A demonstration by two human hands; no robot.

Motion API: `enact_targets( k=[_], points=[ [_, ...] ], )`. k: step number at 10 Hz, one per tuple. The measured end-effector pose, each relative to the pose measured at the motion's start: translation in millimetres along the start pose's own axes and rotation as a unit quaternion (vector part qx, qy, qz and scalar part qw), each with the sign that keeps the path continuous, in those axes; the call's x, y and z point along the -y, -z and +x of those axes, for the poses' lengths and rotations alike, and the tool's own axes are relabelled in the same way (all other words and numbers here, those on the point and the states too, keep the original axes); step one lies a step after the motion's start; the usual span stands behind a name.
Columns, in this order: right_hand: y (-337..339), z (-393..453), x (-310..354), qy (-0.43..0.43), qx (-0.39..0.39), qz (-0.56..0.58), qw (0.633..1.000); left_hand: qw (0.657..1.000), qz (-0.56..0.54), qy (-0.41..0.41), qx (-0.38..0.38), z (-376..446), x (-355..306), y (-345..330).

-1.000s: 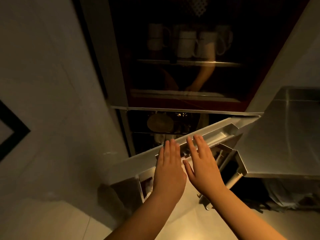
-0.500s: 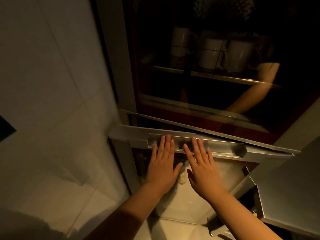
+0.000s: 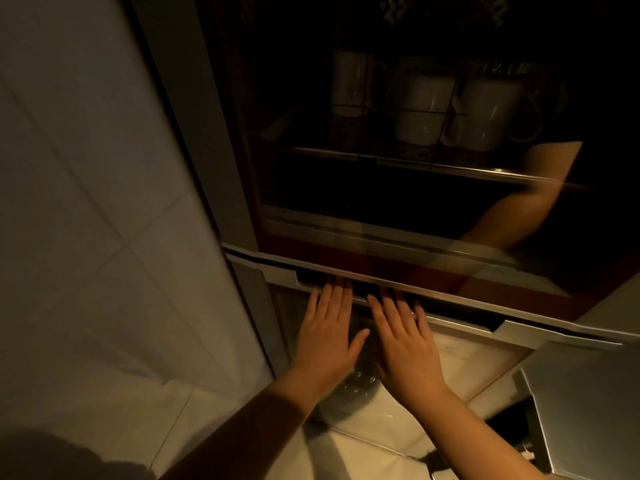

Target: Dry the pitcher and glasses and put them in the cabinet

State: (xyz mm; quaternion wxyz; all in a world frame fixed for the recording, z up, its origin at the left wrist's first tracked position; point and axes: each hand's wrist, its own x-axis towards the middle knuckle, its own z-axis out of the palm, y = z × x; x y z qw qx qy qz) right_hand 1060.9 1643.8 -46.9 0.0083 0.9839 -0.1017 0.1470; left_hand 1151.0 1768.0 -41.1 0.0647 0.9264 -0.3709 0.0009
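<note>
Two flat hands press side by side on the front of a lower cabinet drawer [image 3: 460, 344], fingers straight and close together, tips reaching into the recessed metal handle [image 3: 446, 308] that runs along its top edge. The left hand [image 3: 327, 336] sits just beside the right hand [image 3: 403, 341], thumbs nearly meeting, neither curled round anything; the palms-forward pose reads as a push to seat the drawer shut rather than a pull. The pitcher and glasses named in the task cannot be made out clearly: a rounded, glassy shape [image 3: 349, 389] shows dimly between the wrists, behind or reflected in the drawer's front panel, and whether it is one of them cannot be told in this light. If the glassware is already inside, the job looks close to its end, with only the closing left.

Above the drawer, the cabinet's dark glass door [image 3: 398, 202] is shut. Behind it, pale mugs [image 3: 485, 112] stand on a shelf [image 3: 433, 166], some stacked, and the person's arm is mirrored in the pane at right. A steel counter [image 3: 588, 393] juts in at the lower right corner, well apart from the hands. A tiled wall [image 3: 86, 202] fills the left of the frame, and pale floor tiles [image 3: 363, 445] show below the forearms. The scene is dim and amber-lit.
</note>
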Motion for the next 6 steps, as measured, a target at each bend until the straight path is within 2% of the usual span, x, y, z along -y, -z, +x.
enact_targets(
  k=[3,4,5,6],
  points=[
    [0,0,0,0.003,-0.008,0.007,1.000,0.999,0.021,-0.006,-0.043,0,1,-6],
    [5,-1,0,0.011,-0.004,0.009,1.000,0.999,0.029,-0.005,-0.030,-7,-4,2],
    [10,-4,-2,0.024,-0.012,0.015,1.000,0.999,-0.011,0.034,-0.022,-22,-10,13],
    [26,-11,-4,0.044,0.016,0.065,0.997,0.997,-0.005,0.071,-0.023,-43,-24,23]
  ],
)
